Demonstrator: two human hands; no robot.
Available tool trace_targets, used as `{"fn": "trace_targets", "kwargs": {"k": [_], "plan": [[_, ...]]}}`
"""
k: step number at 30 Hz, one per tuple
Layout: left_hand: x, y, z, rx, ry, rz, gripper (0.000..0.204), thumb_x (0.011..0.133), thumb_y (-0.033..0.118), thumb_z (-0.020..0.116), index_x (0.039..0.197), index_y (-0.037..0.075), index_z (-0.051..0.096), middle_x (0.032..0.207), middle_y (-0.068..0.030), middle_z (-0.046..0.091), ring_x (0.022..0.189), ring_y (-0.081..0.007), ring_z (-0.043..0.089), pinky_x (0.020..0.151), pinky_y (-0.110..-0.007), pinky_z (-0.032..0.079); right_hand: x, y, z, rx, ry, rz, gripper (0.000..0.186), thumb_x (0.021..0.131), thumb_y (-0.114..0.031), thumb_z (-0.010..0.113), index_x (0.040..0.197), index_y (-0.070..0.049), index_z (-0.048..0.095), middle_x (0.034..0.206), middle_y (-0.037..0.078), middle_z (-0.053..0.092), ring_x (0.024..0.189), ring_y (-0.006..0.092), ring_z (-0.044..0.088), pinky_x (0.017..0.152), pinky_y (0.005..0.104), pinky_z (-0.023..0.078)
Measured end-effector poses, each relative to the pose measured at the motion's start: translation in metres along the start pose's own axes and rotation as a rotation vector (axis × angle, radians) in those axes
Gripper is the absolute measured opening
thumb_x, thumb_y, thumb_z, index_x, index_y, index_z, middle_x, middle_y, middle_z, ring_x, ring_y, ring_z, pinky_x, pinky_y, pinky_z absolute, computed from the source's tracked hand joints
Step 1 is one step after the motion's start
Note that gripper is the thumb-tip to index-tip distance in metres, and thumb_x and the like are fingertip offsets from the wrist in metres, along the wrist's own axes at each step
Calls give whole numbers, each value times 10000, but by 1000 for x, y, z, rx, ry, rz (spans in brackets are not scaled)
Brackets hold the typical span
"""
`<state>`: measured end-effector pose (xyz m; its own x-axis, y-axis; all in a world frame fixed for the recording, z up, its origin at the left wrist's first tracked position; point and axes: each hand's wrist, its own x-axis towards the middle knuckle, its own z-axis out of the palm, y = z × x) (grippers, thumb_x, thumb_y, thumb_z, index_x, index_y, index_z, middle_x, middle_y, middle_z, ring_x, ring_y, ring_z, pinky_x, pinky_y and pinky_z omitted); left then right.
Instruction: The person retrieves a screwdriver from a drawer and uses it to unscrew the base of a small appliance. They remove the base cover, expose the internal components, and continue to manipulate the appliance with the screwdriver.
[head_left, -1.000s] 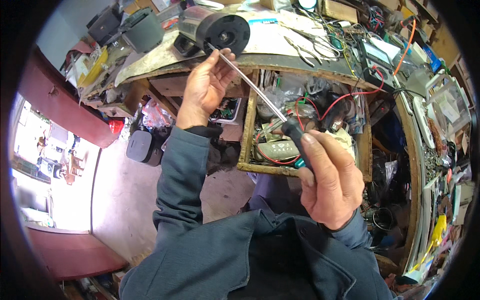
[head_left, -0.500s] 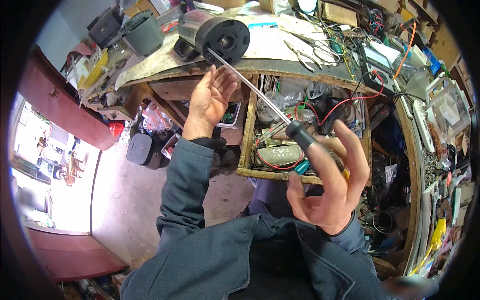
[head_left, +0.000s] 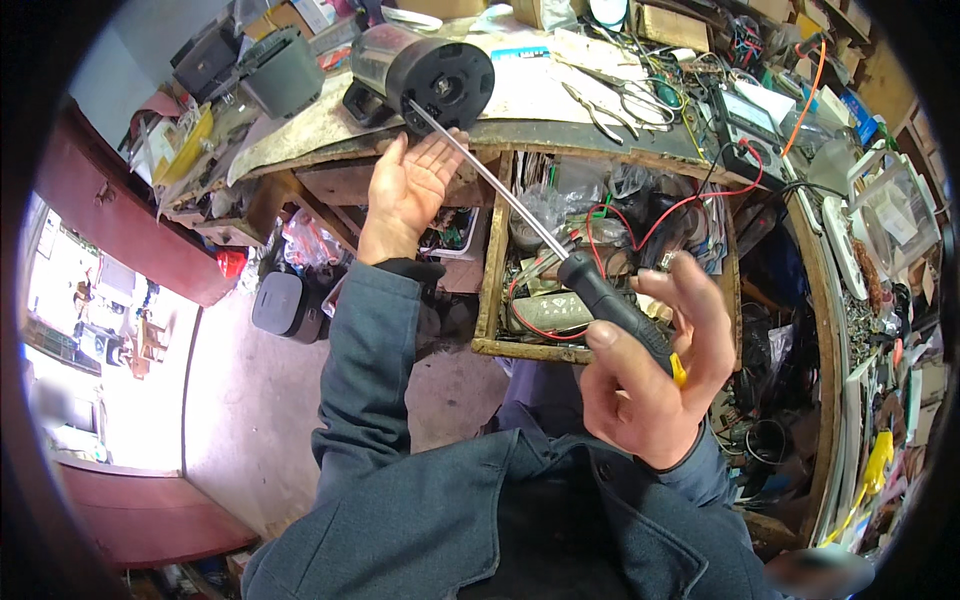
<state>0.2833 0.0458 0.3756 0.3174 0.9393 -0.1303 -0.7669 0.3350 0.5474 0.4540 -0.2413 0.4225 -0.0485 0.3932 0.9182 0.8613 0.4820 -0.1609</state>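
Screwdriver (head_left: 590, 284) | blk hndl, yel end, steel shaft | R grip (head_left: 655, 412) loosely holding it | L grip (head_left: 412, 195) wide

pliers (head_left: 590, 104) | red wire (head_left: 715, 194) over drawer (head_left: 530, 349) | dark bin (head_left: 283, 303) on floor (head_left: 240, 400)

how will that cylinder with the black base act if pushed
The cylinder lies on its curved side, so it may roll; the black handle-like loop at its left would probably limit that. Its smooth-looking wall could feel slippery.

Head-worn fisheye view from close above, steeply down over drawer (head_left: 535, 350) and workbench (head_left: 545, 134)
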Motion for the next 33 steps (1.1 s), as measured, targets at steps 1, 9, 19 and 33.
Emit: {"fn": "trace_targets", "kwargs": {"k": [1, 9, 19, 33], "plan": [[1, 1, -1, 8, -19, -10, 649, 1135, 368, 271, 1400, -215, 375, 1472, -363, 470, 1393, -453, 481, 1204, -515, 407, 3, 0, 3, -1, 22, -10, 392, 767, -13, 800, 1151, -28, 729, 1276, 285, 614, 1059, 362, 679, 854, 386, 603], [1, 6, 5, -6, -98, -19, 692, 1133, 392, 248, 1412, -233, 355, 1485, -369, 455, 1413, -462, 454, 1218, -512, 388, 3, 3, 6, -20, 54, -76, 433, 781, -49, 837, 1195, -17, 717, 1350, 279, 564, 1131, 354, 668, 840, 397, 618], [5, 10, 5, -29, -103, -21, 683, 1134, 381, 252, 1401, -239, 359, 1467, -370, 472, 1404, -460, 467, 1212, -506, 399, 0, -9, -7, 22, -46, 115, 450, 767, 33, 775, 1201, -74, 718, 1372, 280, 552, 1128, 367, 653, 910, 398, 585], [-2, 9, 8, -20, -53, 21, 600, 1137, 309, 276, 1382, -222, 408, 1425, -344, 537, 1371, -436, 516, 1196, -504, 427, -9, 6, 1, 29, 19, 56, 507, 755, 10, 805, 1241, -85, 695, 1298, 252, 601, 1051, 359, 682, 870, 413, 581]]}}
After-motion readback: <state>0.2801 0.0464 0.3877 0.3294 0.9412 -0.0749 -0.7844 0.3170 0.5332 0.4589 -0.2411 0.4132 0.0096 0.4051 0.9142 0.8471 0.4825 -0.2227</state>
